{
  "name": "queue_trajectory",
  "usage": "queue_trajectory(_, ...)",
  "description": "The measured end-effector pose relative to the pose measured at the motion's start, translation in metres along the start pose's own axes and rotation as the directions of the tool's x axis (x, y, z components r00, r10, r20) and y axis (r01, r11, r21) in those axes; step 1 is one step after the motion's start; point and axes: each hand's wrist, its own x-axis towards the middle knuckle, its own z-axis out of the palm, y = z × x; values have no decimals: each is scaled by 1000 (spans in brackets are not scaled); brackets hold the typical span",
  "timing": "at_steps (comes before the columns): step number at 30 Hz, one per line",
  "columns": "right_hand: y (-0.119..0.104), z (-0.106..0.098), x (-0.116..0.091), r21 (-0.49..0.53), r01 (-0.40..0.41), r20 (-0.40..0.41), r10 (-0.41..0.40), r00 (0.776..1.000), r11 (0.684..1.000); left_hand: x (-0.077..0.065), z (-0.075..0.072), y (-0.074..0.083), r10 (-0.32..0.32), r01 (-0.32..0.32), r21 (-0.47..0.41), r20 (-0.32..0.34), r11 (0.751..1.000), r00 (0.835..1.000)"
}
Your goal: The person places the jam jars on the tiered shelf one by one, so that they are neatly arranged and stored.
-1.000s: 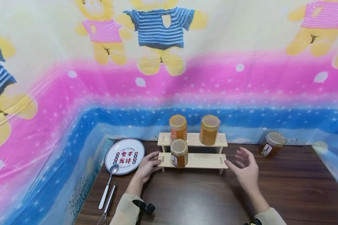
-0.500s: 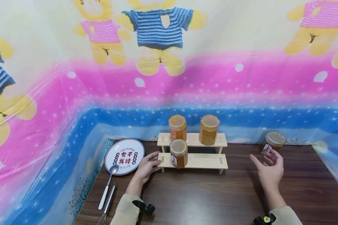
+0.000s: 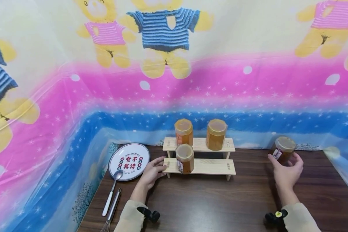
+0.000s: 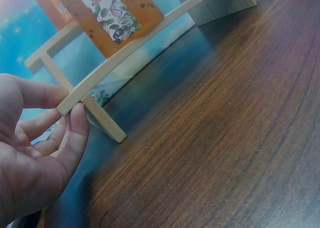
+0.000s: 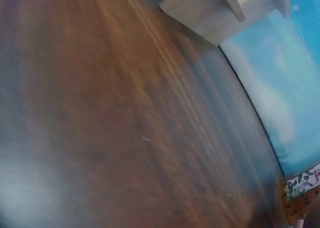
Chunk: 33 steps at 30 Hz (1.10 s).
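Observation:
My left hand (image 3: 151,173) pinches the left end of a two-step wooden rack (image 3: 211,167), its lower board between thumb and fingers in the left wrist view. On that lower step, towards the left, stands an amber honey jar (image 3: 185,159). The upper step carries two more, a left honey jar (image 3: 184,132) and a right honey jar (image 3: 216,135). Far to the right, my right hand (image 3: 287,175) holds a labelled honey jar (image 3: 283,149) on the table, thumb at its left and fingers at its right. Only a corner of this jar (image 5: 302,193) shows in the right wrist view.
A white plate (image 3: 129,151) with red lettering lies left of the rack, with a white-handled spoon (image 3: 108,201) leaning on its rim. Beside the spoon is a whisk (image 3: 113,206). A printed cloth (image 3: 249,96) hangs behind the dark wooden table (image 3: 203,203).
My right hand has gone from beside the rack's right end over to the far-right jar and closed around it. The left hand stays on the rack; the jars have not visibly moved.

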Motion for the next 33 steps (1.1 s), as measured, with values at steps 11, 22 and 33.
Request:
queue_trajectory(11, 3, 4, 27, -35, 2, 92, 1, 996, 999, 2, -1, -2, 1, -1, 4, 8, 1000, 1000)
queue_trajectory(22, 6, 6, 36, -146, -7, 39, 13, 999, 989, 2, -1, -2, -1, 1, 2, -1, 1000, 1000)
queue_trajectory(33, 7, 8, 36, -139, -26, 9, 27, 1000, 990, 0, 0, 1, -6, 6, 7, 3, 1000, 1000)
